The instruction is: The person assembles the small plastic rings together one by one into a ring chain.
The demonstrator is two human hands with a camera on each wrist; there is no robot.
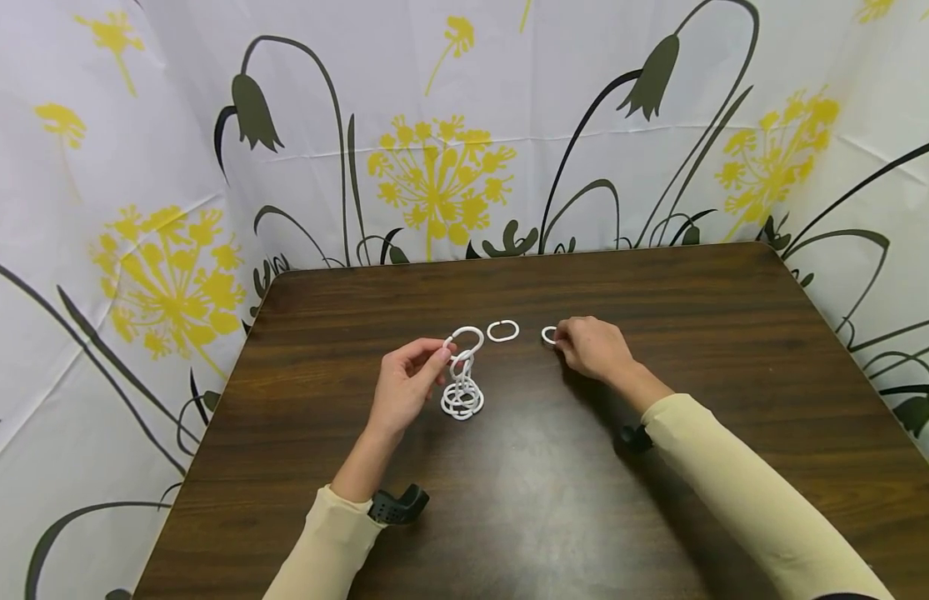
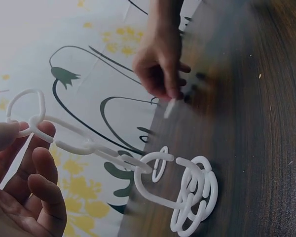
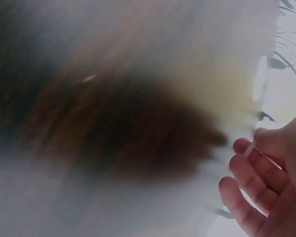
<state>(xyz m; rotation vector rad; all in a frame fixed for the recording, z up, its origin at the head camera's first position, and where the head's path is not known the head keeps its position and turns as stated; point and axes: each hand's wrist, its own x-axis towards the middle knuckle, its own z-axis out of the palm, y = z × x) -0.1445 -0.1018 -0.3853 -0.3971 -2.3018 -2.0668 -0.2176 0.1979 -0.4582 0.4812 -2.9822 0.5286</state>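
Observation:
My left hand (image 1: 402, 385) pinches the top link of a chain of white plastic C-shaped links (image 1: 462, 400) between thumb and forefinger. From there the chain slants down, and its lower links lie heaped on the dark table, as the left wrist view also shows. To the right, my right hand (image 1: 595, 348) pinches a single white link (image 1: 548, 335) close over the table; its fingers hide part of that link. Between the hands one loose white link (image 1: 503, 331) lies flat, with a small gap in its upper side.
The brown wood-grain table (image 1: 509, 517) reaches back to a white curtain (image 1: 531, 100) printed with yellow and dark green flowers. A dark band (image 1: 399, 505) sits on the left wrist and another (image 1: 635, 438) on the right.

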